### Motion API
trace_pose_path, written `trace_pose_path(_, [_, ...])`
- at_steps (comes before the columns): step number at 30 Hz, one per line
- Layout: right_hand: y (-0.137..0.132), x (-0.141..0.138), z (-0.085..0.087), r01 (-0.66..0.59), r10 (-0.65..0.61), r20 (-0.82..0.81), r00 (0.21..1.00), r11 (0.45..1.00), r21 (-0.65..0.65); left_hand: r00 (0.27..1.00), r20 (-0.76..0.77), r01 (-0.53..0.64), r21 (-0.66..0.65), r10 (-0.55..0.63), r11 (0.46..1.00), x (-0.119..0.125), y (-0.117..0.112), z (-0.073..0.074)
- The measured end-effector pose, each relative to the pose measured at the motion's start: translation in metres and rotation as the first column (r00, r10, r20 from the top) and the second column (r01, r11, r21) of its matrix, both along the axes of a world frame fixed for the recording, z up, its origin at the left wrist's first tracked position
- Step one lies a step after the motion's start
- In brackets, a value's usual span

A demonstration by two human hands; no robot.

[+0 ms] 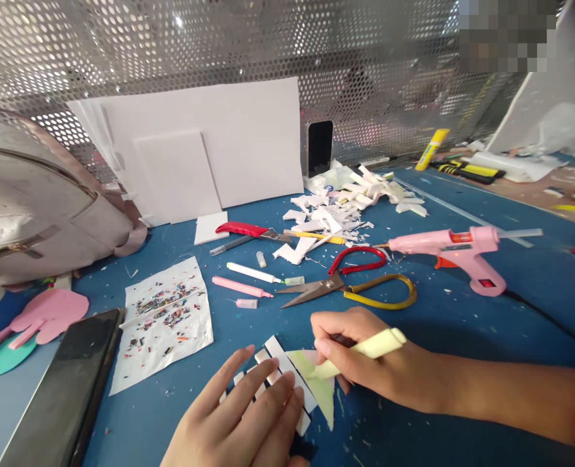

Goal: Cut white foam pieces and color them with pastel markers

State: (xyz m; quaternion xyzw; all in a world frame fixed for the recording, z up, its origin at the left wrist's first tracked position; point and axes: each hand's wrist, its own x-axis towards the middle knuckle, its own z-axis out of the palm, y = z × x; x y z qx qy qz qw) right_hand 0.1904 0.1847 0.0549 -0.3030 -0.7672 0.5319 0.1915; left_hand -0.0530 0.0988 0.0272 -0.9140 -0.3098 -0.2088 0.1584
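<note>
My right hand [358, 350] grips a pale yellow marker [379, 344], its tip down on a small triangular piece [322, 397]. That piece is white near the top and tinted yellow-green over most of its face. My left hand [248, 421] lies flat with fingers stretched over a white strip-built piece [287, 366], pressing it to the table. Dark gaps run between the strips, and much of the piece is hidden under my fingers. The triangle adjoins its right edge. Uncapped pink [238, 286] and green-tipped [253, 272] markers lie beyond my hands.
Scissors [338, 282] and a pink glue gun [447, 250] lie beyond my right hand. White scraps [336, 207] are heaped behind, near a red-handled cutter [243, 228] and white boards [253, 143]. At left are a phone [63, 389], a bit-strewn paper sheet [161, 350] and a backpack [29, 201].
</note>
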Motion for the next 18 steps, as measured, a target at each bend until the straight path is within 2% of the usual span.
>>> trace_pose_path(2, [0.0003, 0.0004, 0.0009, -0.054, 0.053, 0.011, 0.999, 0.996, 0.067, 1.0, 0.001, -0.004, -0.012, 0.004, 1.0, -0.0002, 0.0009, -0.0008])
trace_pose_path(4, [0.0001, 0.001, 0.0013, -0.085, 0.085, 0.003, 0.996, 0.994, 0.062, 1.0, -0.005, 0.0, -0.017, 0.0, 1.0, -0.0007, 0.0012, -0.001])
trace_pose_path(7, [-0.0014, 0.0012, 0.0005, -0.031, 0.028, -0.034, 0.999, 0.996, -0.088, 1.0, -0.011, 0.004, -0.007, -0.004, 1.0, -0.0012, 0.0002, -0.0001])
trace_pose_path(9, [-0.0021, 0.0007, 0.0003, 0.008, -0.015, -0.052, 0.999, 0.99, -0.143, 1.0, -0.004, -0.002, -0.003, 0.002, 1.0, -0.0006, -0.0008, 0.0005])
trace_pose_path(11, [-0.0019, 0.0002, 0.0007, 0.014, -0.019, -0.054, 0.998, 0.994, -0.107, 1.0, 0.013, -0.008, -0.004, 0.008, 1.0, 0.0006, -0.0014, 0.0008])
trace_pose_path(14, [-0.0004, 0.0003, 0.0019, -0.042, 0.043, -0.027, 0.999, 0.999, 0.007, 0.999, 0.032, -0.011, 0.002, 0.011, 1.0, 0.0017, -0.0011, 0.0016])
trace_pose_path(16, [0.0004, 0.0007, 0.002, -0.072, 0.072, -0.005, 0.997, 0.997, 0.005, 1.0, 0.012, -0.009, 0.003, 0.009, 1.0, 0.0011, -0.0006, 0.0022])
trace_pose_path(18, [0.0005, 0.0008, 0.0013, -0.058, 0.058, -0.004, 0.998, 0.997, -0.056, 1.0, -0.02, -0.003, -0.001, 0.003, 1.0, -0.0002, -0.0001, 0.0026])
